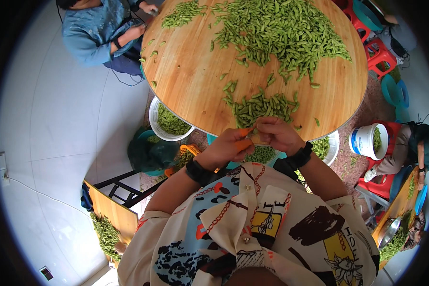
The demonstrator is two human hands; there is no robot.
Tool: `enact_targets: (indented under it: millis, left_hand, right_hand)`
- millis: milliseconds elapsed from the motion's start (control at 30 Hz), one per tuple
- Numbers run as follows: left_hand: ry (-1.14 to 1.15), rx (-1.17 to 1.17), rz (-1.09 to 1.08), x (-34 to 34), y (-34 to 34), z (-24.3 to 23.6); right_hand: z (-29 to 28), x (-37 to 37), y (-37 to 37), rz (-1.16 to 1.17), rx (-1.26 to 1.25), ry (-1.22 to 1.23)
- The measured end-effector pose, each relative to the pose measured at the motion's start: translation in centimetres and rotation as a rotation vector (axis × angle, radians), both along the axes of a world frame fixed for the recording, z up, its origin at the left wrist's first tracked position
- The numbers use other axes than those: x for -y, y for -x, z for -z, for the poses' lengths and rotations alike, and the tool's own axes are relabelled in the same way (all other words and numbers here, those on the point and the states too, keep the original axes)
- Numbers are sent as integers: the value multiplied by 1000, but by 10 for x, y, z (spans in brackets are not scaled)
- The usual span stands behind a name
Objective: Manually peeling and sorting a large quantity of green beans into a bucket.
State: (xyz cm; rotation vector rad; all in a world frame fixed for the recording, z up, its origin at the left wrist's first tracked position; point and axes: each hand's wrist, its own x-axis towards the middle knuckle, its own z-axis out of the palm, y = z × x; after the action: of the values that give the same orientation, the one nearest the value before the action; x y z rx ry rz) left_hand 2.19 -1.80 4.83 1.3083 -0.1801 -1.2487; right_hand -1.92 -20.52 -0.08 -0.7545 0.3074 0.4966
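left hand (233,144): pinched, contents unclear
right hand (277,134): likewise
pods (263,107): nudged by wrists, could spill over bench (188,81) edge

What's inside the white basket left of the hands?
Green pods show inside the white basket. The wooden table covers part of it; anything beneath the top pods is hidden.

Pod pile (281,33) cut off above, blue-clad co-worker (86,35) cropped, right hand's (282,135) grip unclear
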Motion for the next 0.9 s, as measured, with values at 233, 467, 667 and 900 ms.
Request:
enact_targets:
  millis: [233,467,667,900]
  left_hand:
    - [-222,601,88,5,3,5]
    - [-186,580,156,0,0,12]
    - [-232,481,159,-2,-1,0]
    - [-216,432,104,-1,-4,9]
  right_hand:
    - [-12,-9,-2,2,241,629]
    - [-11,-2,1,-61,314,610]
    - [-6,-2,6,-62,431,750]
    - [-3,-1,5,7,311,613]
